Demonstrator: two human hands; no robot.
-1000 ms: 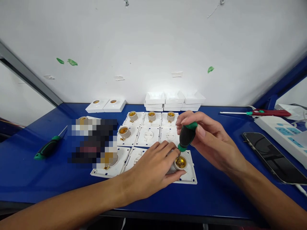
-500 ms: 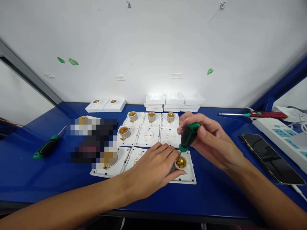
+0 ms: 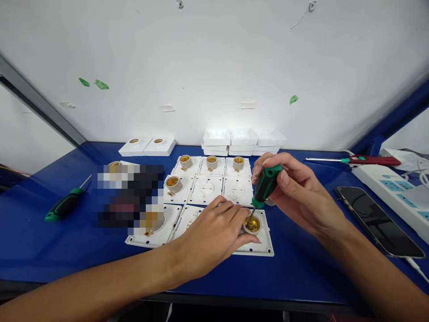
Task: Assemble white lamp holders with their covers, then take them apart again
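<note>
My left hand [image 3: 214, 232] is wrapped round a white lamp socket [image 3: 252, 225] with a brass inside, pressing it onto a white square plate [image 3: 264, 243] at the near edge of a grid of such plates. My right hand [image 3: 295, 192] grips a short screwdriver [image 3: 264, 184] with a green and black handle. Its thin tip points down into the socket's brass cup. Other plates [image 3: 211, 166] behind carry sockets or bare centres.
A blue bench [image 3: 301, 268] holds a second green screwdriver [image 3: 65, 205] at left, a red-handled one [image 3: 362, 158] at back right, a phone [image 3: 378, 221], a power strip [image 3: 398, 190], stacked white trays [image 3: 243, 139] and two finished plates [image 3: 147, 146] by the wall. A blurred patch [image 3: 129, 199] covers some parts.
My right hand lifted and tilted the screwdriver, so its handle now sits higher and its tip shows in the socket. The left hand stayed on the socket.
</note>
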